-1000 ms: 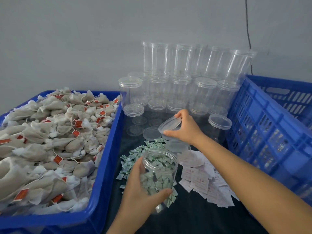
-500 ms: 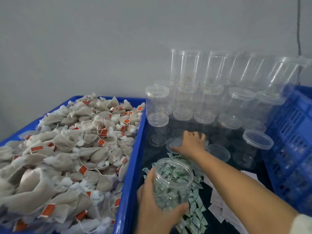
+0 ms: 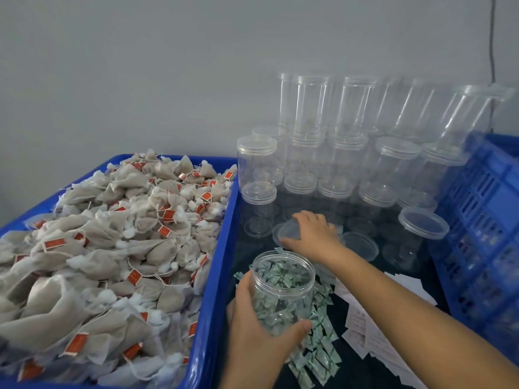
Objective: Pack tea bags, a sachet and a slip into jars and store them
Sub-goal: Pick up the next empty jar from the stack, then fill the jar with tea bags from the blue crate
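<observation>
My left hand [image 3: 252, 327] is wrapped around an open clear jar [image 3: 282, 290]: fingers behind its left wall, thumb [image 3: 292, 331] pressed across the front near the base. The jar stands upright on the dark table [image 3: 351, 372], lidless, and green-and-white sachets [image 3: 316, 357] show through its wall and lie scattered on the table around its base. My right hand [image 3: 314, 234] reaches past the jar's rim and lies palm down on a clear lid [image 3: 286, 234], fingers curled over its far edge, thumb along its near edge; the lid looks tilted against the table, though I cannot tell whether it is lifted. Another lid [image 3: 361, 245] lies just beside my right wrist. White paper slips [image 3: 373, 335] lie under my right forearm. The blue crate [image 3: 216, 276] of tea bags [image 3: 112, 248] sits beside my left hand. Stacked empty jars [image 3: 345, 153] stand behind, another blue crate [image 3: 483, 220] at right.
</observation>
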{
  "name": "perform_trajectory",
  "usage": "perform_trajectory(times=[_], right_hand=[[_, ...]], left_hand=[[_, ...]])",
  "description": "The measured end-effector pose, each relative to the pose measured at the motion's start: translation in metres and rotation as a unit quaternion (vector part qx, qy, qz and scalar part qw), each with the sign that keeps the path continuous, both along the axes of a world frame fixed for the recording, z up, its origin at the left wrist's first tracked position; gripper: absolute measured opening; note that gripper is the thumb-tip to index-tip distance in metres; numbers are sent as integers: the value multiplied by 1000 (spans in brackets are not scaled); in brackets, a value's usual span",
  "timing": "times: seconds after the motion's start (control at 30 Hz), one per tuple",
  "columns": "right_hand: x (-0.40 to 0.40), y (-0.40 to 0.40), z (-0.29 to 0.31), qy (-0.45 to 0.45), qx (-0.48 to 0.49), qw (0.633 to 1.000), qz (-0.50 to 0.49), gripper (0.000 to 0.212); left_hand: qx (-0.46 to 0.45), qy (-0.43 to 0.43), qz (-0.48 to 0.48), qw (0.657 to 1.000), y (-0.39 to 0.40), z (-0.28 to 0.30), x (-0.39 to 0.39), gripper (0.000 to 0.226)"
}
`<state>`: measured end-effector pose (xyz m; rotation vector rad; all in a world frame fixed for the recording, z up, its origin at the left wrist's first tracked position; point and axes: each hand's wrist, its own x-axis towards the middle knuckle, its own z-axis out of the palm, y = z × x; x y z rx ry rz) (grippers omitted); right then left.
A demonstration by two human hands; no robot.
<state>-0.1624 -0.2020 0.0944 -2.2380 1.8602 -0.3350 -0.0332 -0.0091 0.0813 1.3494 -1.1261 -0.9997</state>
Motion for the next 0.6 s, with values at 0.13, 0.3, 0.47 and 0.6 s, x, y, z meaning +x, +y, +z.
perform_trajectory(times=[0.13,0.3,0.47,0.6], right_hand=[[-9,81,11,-405,137,901,72,73],[-21,153,0,-496,160,838,159,98],[-14,181,-14,-479,104,857,159,96],[-6,200,-27,-472,87,865,146,87]], left_hand=[[-11,-35,-6,999,7,4,1,116],[-22,-105,-20,994,25,14,3,107],[-31,-257,-95,961,45,35,20,96],[7,-396,-167,903,57,66,58,67]])
